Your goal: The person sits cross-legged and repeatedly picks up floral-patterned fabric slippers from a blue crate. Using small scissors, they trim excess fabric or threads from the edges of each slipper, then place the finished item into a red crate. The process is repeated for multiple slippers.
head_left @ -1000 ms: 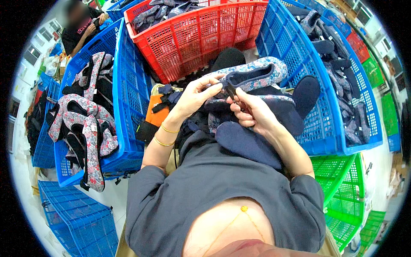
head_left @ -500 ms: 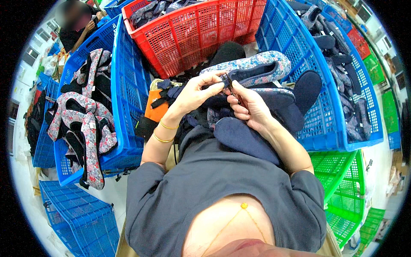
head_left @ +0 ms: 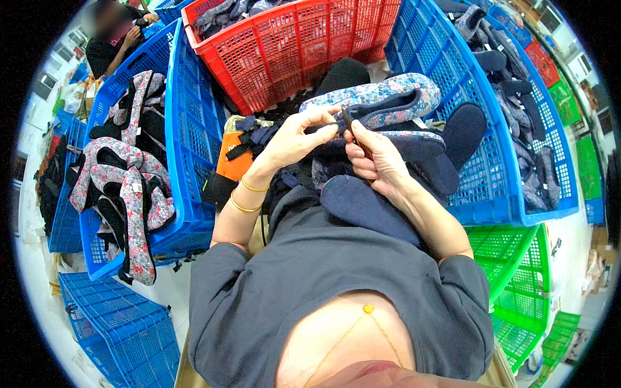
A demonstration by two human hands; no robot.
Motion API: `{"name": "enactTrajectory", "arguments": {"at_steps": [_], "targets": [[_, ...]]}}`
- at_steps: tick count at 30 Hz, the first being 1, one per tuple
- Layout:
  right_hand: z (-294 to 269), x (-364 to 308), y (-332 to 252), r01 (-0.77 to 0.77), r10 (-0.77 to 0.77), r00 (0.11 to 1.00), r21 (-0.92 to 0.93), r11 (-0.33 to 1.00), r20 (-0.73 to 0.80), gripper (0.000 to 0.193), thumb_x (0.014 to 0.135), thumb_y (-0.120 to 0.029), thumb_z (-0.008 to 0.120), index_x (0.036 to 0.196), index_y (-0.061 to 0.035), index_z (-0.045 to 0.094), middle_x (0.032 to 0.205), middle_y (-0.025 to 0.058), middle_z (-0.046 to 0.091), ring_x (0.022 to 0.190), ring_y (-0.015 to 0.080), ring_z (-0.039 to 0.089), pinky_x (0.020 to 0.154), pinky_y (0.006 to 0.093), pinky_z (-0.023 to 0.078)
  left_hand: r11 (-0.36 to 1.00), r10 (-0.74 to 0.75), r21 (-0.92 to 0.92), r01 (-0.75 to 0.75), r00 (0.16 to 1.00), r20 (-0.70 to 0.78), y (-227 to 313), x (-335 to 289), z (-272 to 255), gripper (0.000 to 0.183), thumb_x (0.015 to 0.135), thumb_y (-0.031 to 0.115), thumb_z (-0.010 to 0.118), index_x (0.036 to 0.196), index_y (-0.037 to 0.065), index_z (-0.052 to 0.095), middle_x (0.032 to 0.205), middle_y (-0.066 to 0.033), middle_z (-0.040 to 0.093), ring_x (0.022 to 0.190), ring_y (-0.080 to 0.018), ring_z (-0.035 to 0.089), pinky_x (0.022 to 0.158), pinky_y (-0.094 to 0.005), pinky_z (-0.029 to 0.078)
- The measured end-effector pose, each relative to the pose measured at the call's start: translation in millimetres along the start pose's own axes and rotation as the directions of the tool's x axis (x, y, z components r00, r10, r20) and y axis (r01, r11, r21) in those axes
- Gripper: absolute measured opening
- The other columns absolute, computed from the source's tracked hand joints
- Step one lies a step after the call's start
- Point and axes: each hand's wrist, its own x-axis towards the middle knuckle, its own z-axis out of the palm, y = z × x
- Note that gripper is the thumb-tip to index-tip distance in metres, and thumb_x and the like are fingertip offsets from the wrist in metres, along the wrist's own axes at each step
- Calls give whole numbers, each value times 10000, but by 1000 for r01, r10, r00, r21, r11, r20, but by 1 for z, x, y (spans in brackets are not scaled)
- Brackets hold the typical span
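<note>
Pinching the floral slipper (head_left: pixel 381 97) on the lap, the left hand (head_left: pixel 294 139) is gripping its navy lining while the right hand (head_left: pixel 375 161) is squeezing small dark snips (head_left: pixel 349 123), between red crate (head_left: pixel 291 45) and blue crate (head_left: pixel 498 161).

Pale floor (head_left: pixel 39 284) under plastic crates (head_left: pixel 187 149)

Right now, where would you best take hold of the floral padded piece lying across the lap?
Probably the dark-trimmed near edge of the floral padded piece, coming from the person's side: there the left hand and right hand already pinch it, and the far side butts against the red crate.
</note>
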Motion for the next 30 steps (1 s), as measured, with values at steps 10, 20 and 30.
{"name": "enactTrajectory", "arguments": {"at_steps": [10,20,30], "targets": [[5,4,-32,157,-620,767,-985,-70,166,322,788,-287,762,886,-7,635,645,93,578,547,190,556,544,309,441,994,-30,-100,35,998,50,10,-5,2,138,922,128,602,962,-3,618,1266,-68,579,939,-75,537,833,-236,443],[-15,-19,-64,720,-710,650,-519,461,271,131,903,-83,629,1021,-45,586,791,-50,573,661,27,487,579,202,377,796,295,583,-164,945,-137,8,7,-24,313,928,238,604,1115,-13,622,1140,-160,630,1075,-288,588,957,-397,449],[-3,-7,-57,514,-588,808,-477,713,-7,227,975,-215,527,1136,-69,592,1024,48,665,791,92,652,429,135,304,842,172,-433,-321,921,-348,42,46,10,371,900,96,654,1233,-3,523,1155,-101,630,1039,-159,607,904,-313,514]]}}
